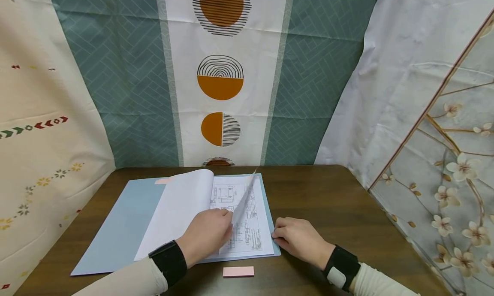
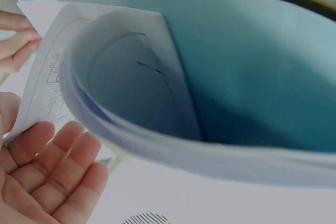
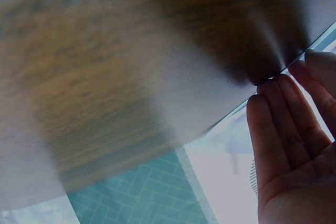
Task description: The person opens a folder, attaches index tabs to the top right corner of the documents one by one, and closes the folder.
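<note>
A light blue folder (image 1: pixel 119 223) lies open on the table, with white pages turned over to its left side (image 1: pixel 177 214). My left hand (image 1: pixel 208 231) pinches a lifted sheet (image 1: pixel 245 195) between thumb and forefinger; its other fingers are loosely bent in the left wrist view. Under that sheet is a page with printed technical drawings (image 1: pixel 252 234). The turned pages curve up in a roll (image 2: pixel 126 77) beside the left hand. At the folder's right edge, my right hand (image 1: pixel 299 238) holds the border between thumb and forefinger, its remaining fingertips against the dark tabletop (image 3: pixel 105 108).
A pink sticky-note pad (image 1: pixel 238 272) lies on the table in front of the folder. A pink slip (image 1: pixel 163 181) shows by the top of the turned pages. Patterned curtains (image 1: pixel 328 73) hang behind the table and along both sides.
</note>
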Demonstrator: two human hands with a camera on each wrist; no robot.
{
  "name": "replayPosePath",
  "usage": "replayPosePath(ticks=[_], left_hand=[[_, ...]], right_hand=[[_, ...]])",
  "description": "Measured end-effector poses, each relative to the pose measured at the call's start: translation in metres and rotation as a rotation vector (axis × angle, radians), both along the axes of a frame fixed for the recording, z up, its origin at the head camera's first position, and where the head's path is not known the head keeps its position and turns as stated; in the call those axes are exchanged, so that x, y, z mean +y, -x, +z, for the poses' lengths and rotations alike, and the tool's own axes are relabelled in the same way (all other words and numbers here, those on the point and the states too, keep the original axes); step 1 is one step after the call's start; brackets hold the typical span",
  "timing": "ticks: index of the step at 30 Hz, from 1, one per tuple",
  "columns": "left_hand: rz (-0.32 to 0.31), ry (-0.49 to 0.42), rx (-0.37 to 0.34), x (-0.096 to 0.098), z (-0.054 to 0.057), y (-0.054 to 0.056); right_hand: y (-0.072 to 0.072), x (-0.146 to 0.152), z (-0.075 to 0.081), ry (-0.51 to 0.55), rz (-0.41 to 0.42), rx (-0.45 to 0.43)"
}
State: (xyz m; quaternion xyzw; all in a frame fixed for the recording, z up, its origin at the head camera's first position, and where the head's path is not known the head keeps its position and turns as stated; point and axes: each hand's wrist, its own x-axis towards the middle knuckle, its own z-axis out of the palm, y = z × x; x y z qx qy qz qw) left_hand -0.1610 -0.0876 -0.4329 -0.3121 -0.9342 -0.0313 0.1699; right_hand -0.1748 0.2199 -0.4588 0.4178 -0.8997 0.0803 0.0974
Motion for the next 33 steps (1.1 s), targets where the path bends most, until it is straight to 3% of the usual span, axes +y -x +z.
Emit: replayPosePath(ticks=[4,10,17,20,26,33], left_hand=[[0.065,-0.034,0.017,-0.012,0.002,-0.003],[0.156,-0.134,-0.024,-0.032,0.006,-0.011],[0.163,-0.208,0.089,-0.053,0.003,-0.017],[0.177,-0.234,0.099,-0.06,0.001,-0.018],[0.243,-0.34,0.024,-0.067,-0.001,-0.019],[0.308,-0.583,-0.174,-0.07,-0.004,-0.017]], right_hand=[[0.0,0.001,-0.001,0.005,0.001,-0.004],[0.0,0.002,-0.004,0.006,0.01,0.013],[0.001,0.004,-0.007,0.004,-0.003,0.02],[0.001,0.003,-0.007,0.004,-0.005,0.018],[-0.001,0.002,-0.005,0.018,-0.004,0.02],[-0.001,0.001,-0.004,0.01,-0.016,0.012]])
